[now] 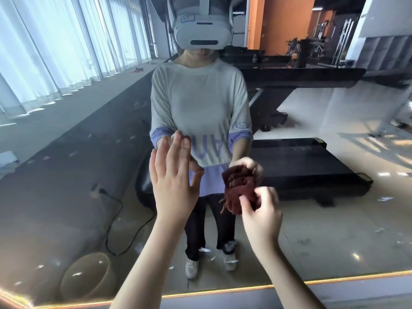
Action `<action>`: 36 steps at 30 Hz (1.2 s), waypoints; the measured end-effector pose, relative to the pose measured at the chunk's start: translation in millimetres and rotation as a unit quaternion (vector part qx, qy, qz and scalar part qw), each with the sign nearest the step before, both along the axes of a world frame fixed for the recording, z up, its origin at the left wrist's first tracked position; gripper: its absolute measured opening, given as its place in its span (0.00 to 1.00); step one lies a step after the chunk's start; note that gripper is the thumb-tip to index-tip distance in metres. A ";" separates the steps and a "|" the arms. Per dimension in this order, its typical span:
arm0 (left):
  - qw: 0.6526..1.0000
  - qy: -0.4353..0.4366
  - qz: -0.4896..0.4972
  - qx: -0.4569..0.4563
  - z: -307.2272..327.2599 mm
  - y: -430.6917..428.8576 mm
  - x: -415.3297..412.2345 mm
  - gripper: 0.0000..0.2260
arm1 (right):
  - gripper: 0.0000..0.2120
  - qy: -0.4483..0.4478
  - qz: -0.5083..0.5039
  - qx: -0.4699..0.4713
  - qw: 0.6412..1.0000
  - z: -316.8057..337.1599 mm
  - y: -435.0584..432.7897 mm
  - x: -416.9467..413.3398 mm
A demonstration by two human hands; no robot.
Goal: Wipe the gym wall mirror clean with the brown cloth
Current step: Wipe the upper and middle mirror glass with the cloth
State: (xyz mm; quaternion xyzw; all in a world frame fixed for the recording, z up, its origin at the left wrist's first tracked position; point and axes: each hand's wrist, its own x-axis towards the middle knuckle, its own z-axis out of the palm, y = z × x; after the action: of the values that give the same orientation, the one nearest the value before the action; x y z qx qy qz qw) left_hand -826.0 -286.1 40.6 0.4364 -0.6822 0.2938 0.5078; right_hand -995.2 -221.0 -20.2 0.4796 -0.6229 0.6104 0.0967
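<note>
The right hand (pixel 260 216) is pinching a bunched, dark reddish-brown fabric cloth (pixel 239 192) between curled fingers and thumb, holding it against or just before the large glass wall mirror (pixel 66 175); contact is not plainly showing. The left hand (pixel 174 177) is holding straight, spread fingers up at the glass, gripping nothing. The cloth is looking soft, light and floppy, with frayed threads dangling, so it is likely needing a fuller, palm-backed hold over its middle, forming 1 flat pad, rather than an edge pinch.
</note>
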 end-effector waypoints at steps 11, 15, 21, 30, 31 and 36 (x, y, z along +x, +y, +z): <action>1.000 0.006 0.011 -0.001 3.3 2.4 -4.4 0.30 | 0.12 0.004 -0.008 -0.060 0.998 49.2 -4.0 -26.8; 1.000 0.027 0.003 -0.010 9.3 7.0 -8.0 0.26 | 0.13 -0.043 -0.029 -0.085 0.995 59.7 -4.4 -30.4; 0.997 -0.052 -0.043 0.025 17.7 9.7 -23.8 0.33 | 0.10 0.041 0.000 -0.096 0.995 82.1 -8.6 -37.2; 0.999 -0.041 -0.009 -0.005 12.3 5.2 -33.4 0.33 | 0.08 0.063 -0.014 -0.103 0.993 90.5 -11.0 -40.6; 0.999 -0.040 -0.010 -0.005 12.0 5.3 -33.9 0.33 | 0.09 0.061 -0.025 -0.109 0.992 97.6 -11.6 -46.5; 0.999 -0.034 -0.006 -0.012 12.0 5.7 -35.6 0.32 | 0.12 -0.028 -0.065 -0.132 0.989 92.5 -8.7 -52.9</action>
State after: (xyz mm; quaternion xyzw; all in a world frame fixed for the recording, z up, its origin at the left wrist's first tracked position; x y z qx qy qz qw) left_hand -861.6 -280.4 52.7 0.4160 -0.6984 0.3133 0.4910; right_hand -1048.1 -229.8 72.3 0.4039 -0.5689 0.6932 0.1808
